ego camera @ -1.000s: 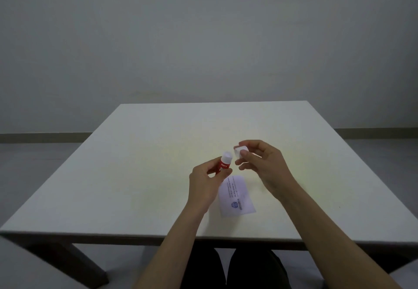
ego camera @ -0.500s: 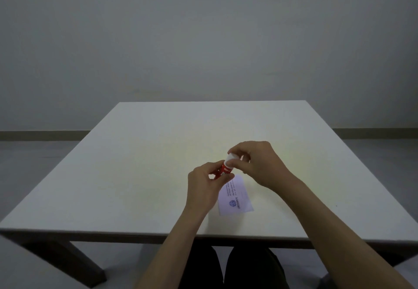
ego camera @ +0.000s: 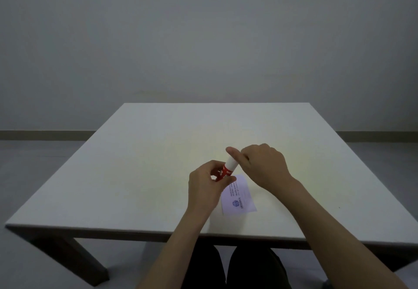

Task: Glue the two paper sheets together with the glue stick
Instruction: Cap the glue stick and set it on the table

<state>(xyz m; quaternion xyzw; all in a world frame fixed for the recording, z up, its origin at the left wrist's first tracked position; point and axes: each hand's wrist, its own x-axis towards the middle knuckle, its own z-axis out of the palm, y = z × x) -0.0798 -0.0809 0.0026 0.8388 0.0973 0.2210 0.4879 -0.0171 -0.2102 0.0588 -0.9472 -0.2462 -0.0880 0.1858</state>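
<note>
A red glue stick with a white cap is held tilted above the table. My left hand grips its red body between thumb and fingers. My right hand touches the white cap with thumb and forefinger, the cap seated on the stick. Below the hands, a small white paper with printed text and a blue round logo lies flat on the table. I see one paper outline; whether a second sheet lies under it is hidden.
The white square table has dark legs and stands before a plain grey wall. Its near edge runs just in front of my dark-trousered knees. Grey floor surrounds the table.
One second ago my right hand held the cap apart from the stick. It has since brought the cap onto the stick's top and now rests against it.
</note>
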